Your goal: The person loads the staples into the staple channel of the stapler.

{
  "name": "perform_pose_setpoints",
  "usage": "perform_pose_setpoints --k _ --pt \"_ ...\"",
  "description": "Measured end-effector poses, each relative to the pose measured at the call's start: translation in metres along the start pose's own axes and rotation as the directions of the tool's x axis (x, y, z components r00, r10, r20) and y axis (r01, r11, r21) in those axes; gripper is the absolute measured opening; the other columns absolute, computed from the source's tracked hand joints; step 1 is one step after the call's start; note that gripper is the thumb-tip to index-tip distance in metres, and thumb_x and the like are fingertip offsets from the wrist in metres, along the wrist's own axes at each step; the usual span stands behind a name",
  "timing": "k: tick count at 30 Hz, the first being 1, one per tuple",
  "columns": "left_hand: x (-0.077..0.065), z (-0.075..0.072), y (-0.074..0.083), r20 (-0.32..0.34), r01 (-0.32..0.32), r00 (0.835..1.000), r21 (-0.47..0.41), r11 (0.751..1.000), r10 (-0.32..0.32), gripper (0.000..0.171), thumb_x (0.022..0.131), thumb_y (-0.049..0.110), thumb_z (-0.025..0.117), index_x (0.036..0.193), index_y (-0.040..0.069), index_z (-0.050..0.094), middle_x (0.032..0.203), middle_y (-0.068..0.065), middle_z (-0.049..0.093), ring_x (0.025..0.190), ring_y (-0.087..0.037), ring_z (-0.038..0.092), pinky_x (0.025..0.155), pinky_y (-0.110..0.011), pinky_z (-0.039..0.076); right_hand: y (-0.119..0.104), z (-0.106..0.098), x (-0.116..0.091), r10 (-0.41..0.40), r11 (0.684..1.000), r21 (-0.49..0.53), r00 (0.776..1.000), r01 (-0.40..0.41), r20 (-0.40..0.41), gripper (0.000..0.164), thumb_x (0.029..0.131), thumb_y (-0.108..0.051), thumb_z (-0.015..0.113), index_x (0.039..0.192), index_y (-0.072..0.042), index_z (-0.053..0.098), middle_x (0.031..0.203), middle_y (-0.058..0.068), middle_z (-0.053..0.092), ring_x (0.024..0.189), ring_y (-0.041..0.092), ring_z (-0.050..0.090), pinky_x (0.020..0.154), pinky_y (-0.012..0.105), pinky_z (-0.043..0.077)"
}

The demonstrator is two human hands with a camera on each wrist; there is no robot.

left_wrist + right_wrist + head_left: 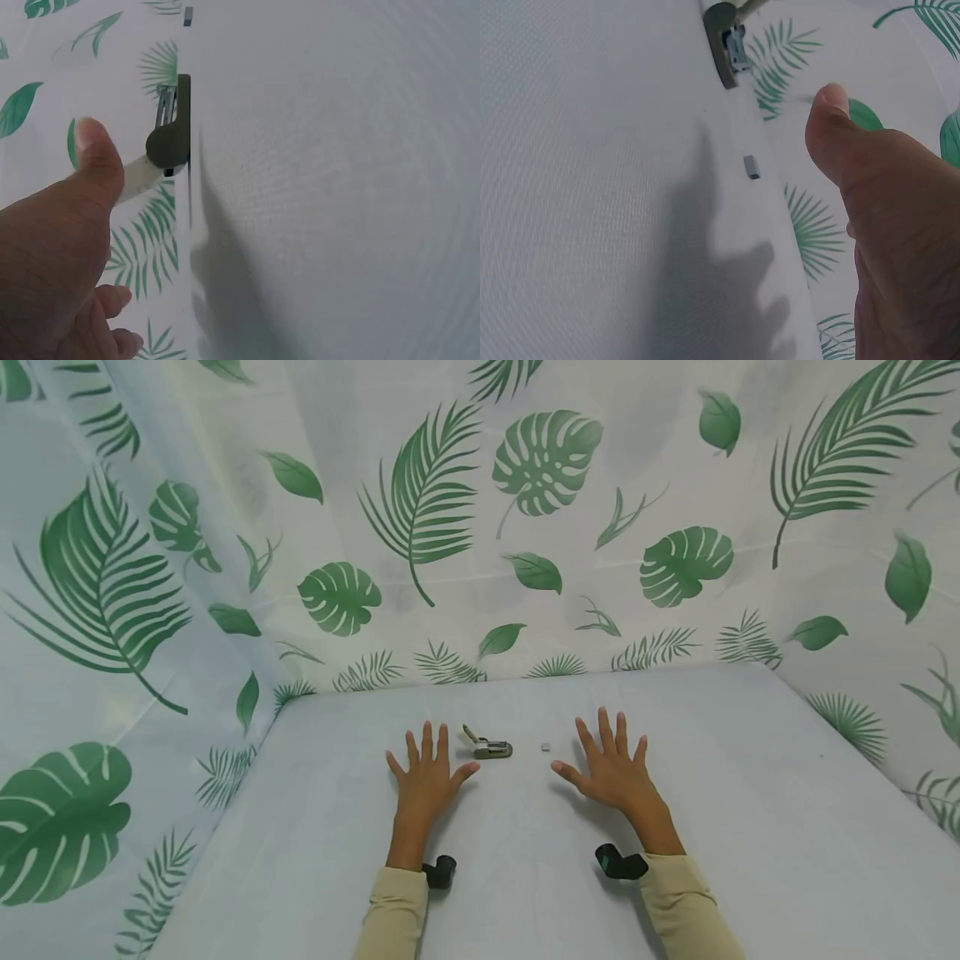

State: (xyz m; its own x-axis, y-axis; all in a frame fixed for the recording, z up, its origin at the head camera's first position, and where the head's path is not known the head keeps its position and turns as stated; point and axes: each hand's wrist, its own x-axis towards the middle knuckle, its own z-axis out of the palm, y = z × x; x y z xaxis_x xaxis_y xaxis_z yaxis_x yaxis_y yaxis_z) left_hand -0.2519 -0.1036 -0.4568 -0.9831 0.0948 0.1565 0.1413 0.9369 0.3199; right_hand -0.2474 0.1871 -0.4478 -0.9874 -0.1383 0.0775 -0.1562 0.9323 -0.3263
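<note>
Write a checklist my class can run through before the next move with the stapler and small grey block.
1. Left grip free: fingers spread, holding nothing. Ok.
2. Right grip free: fingers spread, holding nothing. Ok.
3. Stapler opened: its pale arm is raised. Ok.
4. Small grey block in the stapler: lies apart on the white surface. Not ok.
5. Staples inside the stapler: cannot tell.

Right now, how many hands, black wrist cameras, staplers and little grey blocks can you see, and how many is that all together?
Left hand and right hand: 2
Left wrist camera and right wrist camera: 2
Stapler: 1
Little grey block: 1
Total: 6
</note>
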Motion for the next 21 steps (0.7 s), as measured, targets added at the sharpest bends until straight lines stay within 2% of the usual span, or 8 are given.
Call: perform_pose_setpoints --k 5,8,12,15,18,21 --pt "0.004 0.002 0.001 -0.023 0.007 1.0 -0.022 1.0 -0.008 0.079 0.094 0.055 0.054 0.154 0.01 0.028 0.157 -0.02 0.031 0.144 -0.043 0.029 0.108 -0.076 0.012 0.0 0.001 0.001 0.005 1.0 -0.008 1.0 -0.005 0.013 0.095 0.088 -0.068 0.052 0.154 -0.006 0.025 0.161 0.029 0.003 0.146 0.053 -0.006 0.106 0.077 -0.003" --pt "0.005 0.004 0.002 -0.027 0.018 0.999 -0.087 0.996 -0.02 0.073 0.095 0.047 0.058 0.151 0.006 0.034 0.151 -0.02 0.041 0.139 -0.039 0.041 0.108 -0.072 0.022 0.0 0.0 0.001 0.001 1.0 -0.013 1.0 0.0 0.032 0.093 0.088 -0.066 0.053 0.153 -0.005 0.028 0.16 0.03 0.007 0.146 0.054 -0.003 0.107 0.077 -0.002" --pt "0.008 0.007 0.001 -0.018 0.027 0.999 -0.228 0.973 -0.032 0.066 0.096 0.038 0.062 0.146 0.001 0.04 0.146 -0.02 0.048 0.134 -0.037 0.048 0.107 -0.058 0.038 0.0 0.0 0.001 -0.011 1.0 -0.018 0.998 0.012 0.056 0.089 0.088 -0.063 0.056 0.15 -0.003 0.034 0.158 0.032 0.014 0.145 0.055 0.004 0.106 0.078 0.003" --pt "0.012 0.01 0.0 -0.006 0.027 0.999 -0.361 0.932 -0.032 0.062 0.096 0.032 0.062 0.145 0.0 0.041 0.143 -0.02 0.051 0.134 -0.036 0.048 0.107 -0.05 0.041 0.001 0.002 0.001 -0.014 0.999 -0.029 0.997 0.016 0.072 0.086 0.089 -0.061 0.058 0.148 -0.003 0.037 0.157 0.033 0.017 0.144 0.056 0.007 0.106 0.078 0.006" --pt "0.017 0.012 0.0 -0.001 0.016 1.0 -0.48 0.877 -0.018 0.06 0.097 0.029 0.061 0.144 -0.001 0.041 0.139 -0.021 0.055 0.133 -0.037 0.048 0.108 -0.05 0.039 0.003 0.003 0.001 -0.015 0.999 -0.037 0.996 0.019 0.086 0.085 0.089 -0.061 0.057 0.148 -0.003 0.038 0.156 0.033 0.019 0.144 0.056 0.009 0.106 0.078 0.007" --pt "0.021 0.013 0.001 0.014 0.015 1.0 -0.558 0.829 -0.009 0.059 0.098 0.03 0.06 0.144 -0.002 0.041 0.137 -0.021 0.057 0.133 -0.038 0.048 0.11 -0.052 0.036 0.003 0.005 0.0 -0.021 0.999 -0.032 0.996 0.024 0.087 0.084 0.089 -0.06 0.058 0.147 -0.002 0.039 0.156 0.033 0.021 0.143 0.057 0.01 0.106 0.078 0.008"
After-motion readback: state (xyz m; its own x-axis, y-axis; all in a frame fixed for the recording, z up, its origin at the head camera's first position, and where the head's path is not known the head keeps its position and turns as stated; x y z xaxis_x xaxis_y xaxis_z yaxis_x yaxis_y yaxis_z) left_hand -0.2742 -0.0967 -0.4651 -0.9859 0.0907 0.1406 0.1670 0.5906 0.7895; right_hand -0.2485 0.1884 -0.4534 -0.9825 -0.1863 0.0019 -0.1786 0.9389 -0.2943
